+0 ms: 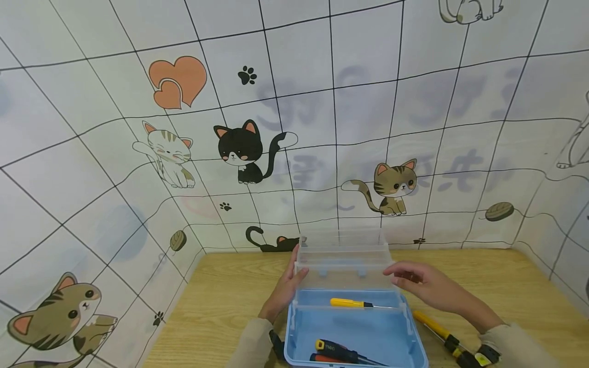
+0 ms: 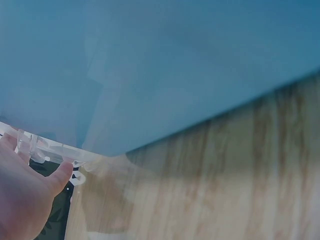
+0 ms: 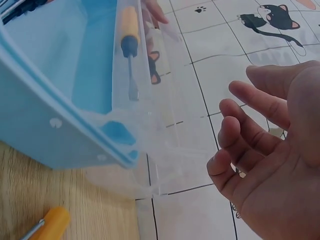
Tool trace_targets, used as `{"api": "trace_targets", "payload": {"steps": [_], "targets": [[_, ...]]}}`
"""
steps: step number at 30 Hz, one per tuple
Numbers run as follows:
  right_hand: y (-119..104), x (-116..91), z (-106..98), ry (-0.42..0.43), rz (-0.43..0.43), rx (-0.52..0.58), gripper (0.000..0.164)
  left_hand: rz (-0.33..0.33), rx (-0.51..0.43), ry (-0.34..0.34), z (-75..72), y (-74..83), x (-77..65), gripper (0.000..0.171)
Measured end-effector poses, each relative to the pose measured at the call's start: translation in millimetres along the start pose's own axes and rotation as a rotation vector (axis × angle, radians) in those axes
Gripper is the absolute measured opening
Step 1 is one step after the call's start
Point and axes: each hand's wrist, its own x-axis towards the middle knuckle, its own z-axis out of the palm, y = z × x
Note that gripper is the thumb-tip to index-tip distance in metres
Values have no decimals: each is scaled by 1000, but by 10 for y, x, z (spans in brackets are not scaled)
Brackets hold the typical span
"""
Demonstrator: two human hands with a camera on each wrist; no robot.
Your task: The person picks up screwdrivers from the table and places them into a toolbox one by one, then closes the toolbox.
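Note:
A blue toolbox [image 1: 359,324] stands on the table with its clear plastic lid and tray section [image 1: 342,255] raised at the back. My left hand [image 1: 284,291] grips the left edge of this clear plastic, thumb on the near side. Over the right edge hovers my right hand [image 1: 425,286], its fingers loosely bent and holding nothing; the right wrist view shows a gap between these fingers [image 3: 260,102] and the plastic. A yellow-handled screwdriver [image 1: 348,303] lies in a clear tray at the back. Toward the box's front lie a black-handled screwdriver [image 1: 338,350] and a red handle [image 1: 322,358].
Right of the box, a yellow-handled tool [image 1: 431,324] lies on the wooden table [image 1: 221,301], with a black and yellow tool [image 1: 465,355] close to the right sleeve. Behind the table hangs a white gridded sheet [image 1: 303,102] printed with cats.

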Motion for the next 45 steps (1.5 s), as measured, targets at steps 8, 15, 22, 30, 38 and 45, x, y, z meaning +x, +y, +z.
{"api": "trace_targets", "payload": {"steps": [8, 15, 22, 30, 38, 45], "targets": [[102, -120, -93, 29, 42, -9, 26, -4, 14, 1, -2, 0, -3, 71], [272, -243, -147, 35, 75, -2, 25, -3, 7, -9, 1, 12, -12, 70], [472, -349, -151, 25, 105, -8, 24, -12, 7, 4, -3, -13, -10, 66], [660, -468, -150, -10, 198, 11, 28, -5, 5, 2, -2, -10, 0, 66], [775, -572, -138, -29, 227, 26, 31, -16, 10, 6, 1, -3, -3, 66], [882, -666, -123, -44, 216, 49, 30, -16, -3, 0, -3, 18, -7, 67]]}}
